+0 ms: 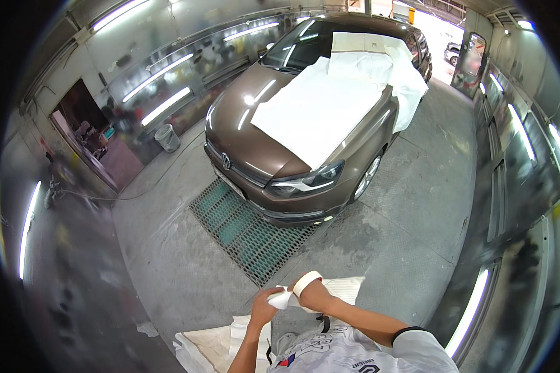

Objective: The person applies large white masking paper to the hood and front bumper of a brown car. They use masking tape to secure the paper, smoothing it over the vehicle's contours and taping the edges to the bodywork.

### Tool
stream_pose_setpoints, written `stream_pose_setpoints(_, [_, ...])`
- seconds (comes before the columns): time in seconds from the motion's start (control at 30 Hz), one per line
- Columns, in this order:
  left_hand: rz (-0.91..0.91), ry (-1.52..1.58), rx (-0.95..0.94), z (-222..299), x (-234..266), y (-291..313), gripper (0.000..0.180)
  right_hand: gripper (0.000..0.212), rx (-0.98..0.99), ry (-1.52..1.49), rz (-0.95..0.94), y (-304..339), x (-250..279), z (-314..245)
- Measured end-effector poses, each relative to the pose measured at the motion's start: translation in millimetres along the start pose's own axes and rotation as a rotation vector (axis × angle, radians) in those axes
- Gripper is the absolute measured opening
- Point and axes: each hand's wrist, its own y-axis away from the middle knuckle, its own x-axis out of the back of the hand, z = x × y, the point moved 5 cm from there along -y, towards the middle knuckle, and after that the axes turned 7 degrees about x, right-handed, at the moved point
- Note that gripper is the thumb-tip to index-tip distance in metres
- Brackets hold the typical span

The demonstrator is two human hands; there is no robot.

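The left hand pinches white paper, which lies between both hands; the right hand bears a cream tape roll, its finger closure indiscernible. Uneven pulling could tear or crumple the paper, well apart from the brown car beyond.

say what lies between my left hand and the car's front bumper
In the head view, metal grating lies between your left hand and the front bumper, with grey floor beside it.

White paper is gripped by the left hand; a tape roll is held in the right hand. The brown car is partly covered by white sheets.
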Motion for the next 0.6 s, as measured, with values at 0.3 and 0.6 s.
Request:
stream_pose_setpoints(0.3, [-0.148, 0.157, 0.242, -21.5, -63.4, -63.2, 0.037, 0.015, -0.172, -0.091, 0.340, -5.3, 129.1, 94.5])
stream_pose_setpoints(0.6, [-0.213, -0.018, 0.150, -75.3, -68.6, -100.4, 0.033, 0.022, -0.230, -0.087, 0.572, -53.5, 239.3, 149.3])
